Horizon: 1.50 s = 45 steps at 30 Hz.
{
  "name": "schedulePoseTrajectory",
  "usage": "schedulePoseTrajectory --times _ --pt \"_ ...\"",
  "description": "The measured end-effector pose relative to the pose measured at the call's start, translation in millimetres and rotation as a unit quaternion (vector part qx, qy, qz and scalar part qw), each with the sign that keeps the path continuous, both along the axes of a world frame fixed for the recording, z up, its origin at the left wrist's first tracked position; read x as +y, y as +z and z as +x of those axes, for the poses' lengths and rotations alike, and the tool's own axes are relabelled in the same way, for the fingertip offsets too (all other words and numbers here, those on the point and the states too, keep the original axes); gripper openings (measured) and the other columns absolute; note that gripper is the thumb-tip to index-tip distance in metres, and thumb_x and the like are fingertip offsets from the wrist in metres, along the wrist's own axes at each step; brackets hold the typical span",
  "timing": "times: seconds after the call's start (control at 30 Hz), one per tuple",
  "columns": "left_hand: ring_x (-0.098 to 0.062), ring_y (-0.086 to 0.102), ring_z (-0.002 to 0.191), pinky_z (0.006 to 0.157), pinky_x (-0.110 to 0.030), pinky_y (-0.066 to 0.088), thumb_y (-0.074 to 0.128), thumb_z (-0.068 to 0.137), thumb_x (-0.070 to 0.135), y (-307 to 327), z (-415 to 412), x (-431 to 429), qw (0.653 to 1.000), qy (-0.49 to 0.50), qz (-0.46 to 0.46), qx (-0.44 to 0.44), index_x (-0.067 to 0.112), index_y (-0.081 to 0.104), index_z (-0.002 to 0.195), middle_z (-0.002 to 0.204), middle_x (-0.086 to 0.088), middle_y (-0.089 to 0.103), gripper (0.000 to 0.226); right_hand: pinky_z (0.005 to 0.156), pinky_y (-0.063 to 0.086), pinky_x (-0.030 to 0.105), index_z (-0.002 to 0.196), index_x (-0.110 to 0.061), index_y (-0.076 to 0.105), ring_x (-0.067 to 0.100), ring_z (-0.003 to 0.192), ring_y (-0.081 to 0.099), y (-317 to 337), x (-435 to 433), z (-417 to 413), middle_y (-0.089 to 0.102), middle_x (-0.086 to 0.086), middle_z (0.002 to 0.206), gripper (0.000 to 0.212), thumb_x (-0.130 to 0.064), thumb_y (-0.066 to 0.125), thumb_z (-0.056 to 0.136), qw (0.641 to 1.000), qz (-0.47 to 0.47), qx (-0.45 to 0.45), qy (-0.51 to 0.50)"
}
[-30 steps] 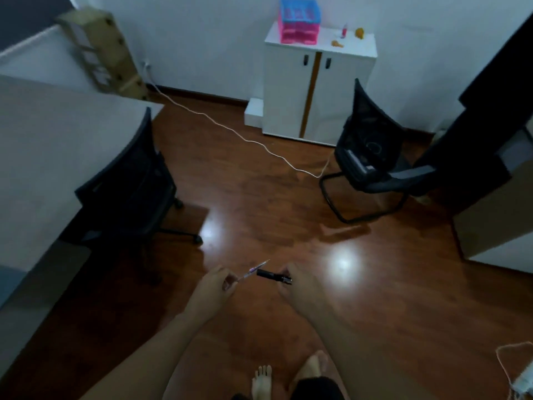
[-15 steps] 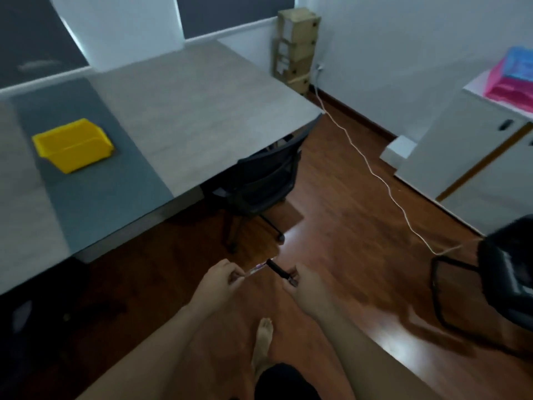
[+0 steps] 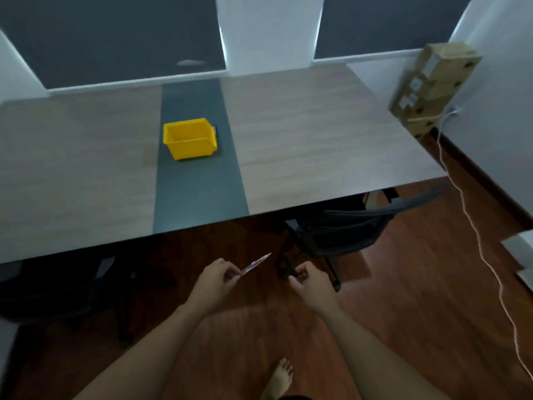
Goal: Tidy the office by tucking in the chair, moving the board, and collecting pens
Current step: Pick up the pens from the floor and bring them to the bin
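My left hand (image 3: 215,280) pinches a clear pen (image 3: 256,264) with a purple band, its tip pointing up and right. My right hand (image 3: 310,280) is closed on a short black pen (image 3: 293,274), mostly hidden by the fingers. Both hands hover above the wood floor in front of the long desk (image 3: 302,145). A yellow bin (image 3: 189,141) stands on the desk's dark grey centre strip, open side up. A black mesh chair (image 3: 346,229) is tucked under the desk's right half.
Stacked cardboard boxes (image 3: 429,88) lean in the right corner. A white cable (image 3: 473,226) runs across the floor on the right. Another dark chair (image 3: 57,287) sits under the desk at left. My bare foot (image 3: 281,376) shows below.
The view has swung left from the cabinet and spare chair to face the desk and yellow bin. My hands have drawn apart, so the two pens no longer touch.
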<state>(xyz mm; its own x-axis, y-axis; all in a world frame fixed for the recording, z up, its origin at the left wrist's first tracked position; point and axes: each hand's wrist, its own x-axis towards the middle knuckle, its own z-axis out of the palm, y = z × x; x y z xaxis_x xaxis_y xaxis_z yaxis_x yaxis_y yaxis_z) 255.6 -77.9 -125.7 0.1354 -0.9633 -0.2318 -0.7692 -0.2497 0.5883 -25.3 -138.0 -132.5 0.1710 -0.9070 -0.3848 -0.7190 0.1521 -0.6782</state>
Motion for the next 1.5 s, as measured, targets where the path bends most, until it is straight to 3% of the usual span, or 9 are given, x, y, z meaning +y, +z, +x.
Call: schedulePoseTrajectory --times 0.17,0.27,0.33,0.53,0.83,1.1,1.3,1.37,1.5 --pt "-0.002 0.068 0.086 0.075 -0.014 0.055 0.077 0.096 0.023 8 22 -26 0.998 0.053 -0.022 0.007 0.031 0.076 0.099 0.099 0.016 0.063 0.009 0.062 0.054 0.023 0.111 -0.030 0.062 0.011 0.078 0.074 5 -62 34 0.073 -0.006 0.093 0.021 -0.043 0.073 0.099 0.999 0.006 -0.039 0.032" --pt "-0.003 0.067 0.082 0.073 -0.016 0.055 0.078 0.096 0.022 9 29 -39 0.996 0.081 -0.036 0.008 0.027 0.077 0.099 0.098 0.013 0.064 0.006 0.053 0.048 0.013 0.111 -0.031 0.060 0.003 0.065 0.072 4 -88 54 0.071 -0.009 0.090 0.020 -0.041 0.073 0.100 0.998 0.006 -0.038 0.051" --pt "-0.004 0.067 0.080 0.072 -0.016 0.055 0.078 0.095 0.020 11 36 -44 0.994 0.099 -0.035 0.011 0.025 0.077 0.099 0.096 0.012 0.064 0.006 0.052 0.043 0.009 0.111 -0.031 0.059 0.001 0.069 0.069 5 -100 69 0.068 -0.012 0.091 0.021 -0.042 0.073 0.100 0.998 0.005 -0.028 0.061" --pt "-0.004 0.067 0.080 0.070 -0.016 0.054 0.078 0.095 0.022 9 78 -65 0.988 0.145 -0.039 0.022 0.026 0.078 0.101 0.096 0.013 0.065 0.007 0.060 0.045 0.017 0.109 -0.027 0.061 0.004 0.083 0.065 6 -140 126 0.067 -0.009 0.094 0.024 -0.045 0.074 0.099 0.994 0.005 -0.008 0.105" --pt "-0.008 0.068 0.082 0.079 -0.031 0.062 0.078 0.096 0.022 -11 182 -150 0.989 0.136 -0.041 0.033 0.023 0.079 0.099 0.097 0.006 0.068 0.004 0.070 0.058 0.030 0.107 -0.021 0.064 0.016 0.086 0.071 2 -232 214 0.072 -0.001 0.092 0.024 -0.040 0.076 0.098 0.995 -0.002 -0.009 0.099" --pt "-0.015 0.070 0.079 0.080 -0.041 0.060 0.077 0.095 0.020 9 318 -258 0.991 0.115 -0.062 0.018 0.017 0.079 0.098 0.094 0.001 0.072 0.005 0.056 0.042 0.013 0.102 -0.018 0.065 0.008 0.075 0.064 22 -336 321 0.070 -0.005 0.088 0.023 -0.035 0.079 0.096 0.998 -0.025 -0.008 0.052" --pt "-0.009 0.067 0.080 0.081 -0.038 0.060 0.077 0.096 0.022 17 395 -303 0.990 0.120 -0.073 0.008 0.019 0.079 0.100 0.094 0.005 0.068 0.005 0.052 0.047 0.008 0.097 -0.027 0.065 0.002 0.076 0.064 28 -377 384 0.070 -0.006 0.092 0.014 -0.030 0.079 0.096 0.996 -0.043 -0.017 0.081" --pt "-0.010 0.067 0.081 0.082 -0.038 0.061 0.076 0.097 0.022 15 412 -315 0.990 0.118 -0.071 0.002 0.020 0.080 0.101 0.095 0.003 0.068 0.006 0.058 0.051 0.012 0.101 -0.027 0.066 0.007 0.078 0.066 29 -391 400 0.072 -0.004 0.096 0.013 -0.031 0.078 0.097 0.995 -0.045 -0.014 0.091" --pt "-0.013 0.067 0.081 0.083 -0.037 0.060 0.076 0.097 0.019 14 437 -340 0.989 0.126 -0.075 -0.002 0.017 0.081 0.102 0.096 -0.001 0.069 0.008 0.086 0.059 0.036 0.109 -0.019 0.074 0.017 0.094 0.071 27 -417 428 0.075 -0.001 0.102 0.016 -0.028 0.078 0.096 0.993 -0.059 -0.011 0.102"
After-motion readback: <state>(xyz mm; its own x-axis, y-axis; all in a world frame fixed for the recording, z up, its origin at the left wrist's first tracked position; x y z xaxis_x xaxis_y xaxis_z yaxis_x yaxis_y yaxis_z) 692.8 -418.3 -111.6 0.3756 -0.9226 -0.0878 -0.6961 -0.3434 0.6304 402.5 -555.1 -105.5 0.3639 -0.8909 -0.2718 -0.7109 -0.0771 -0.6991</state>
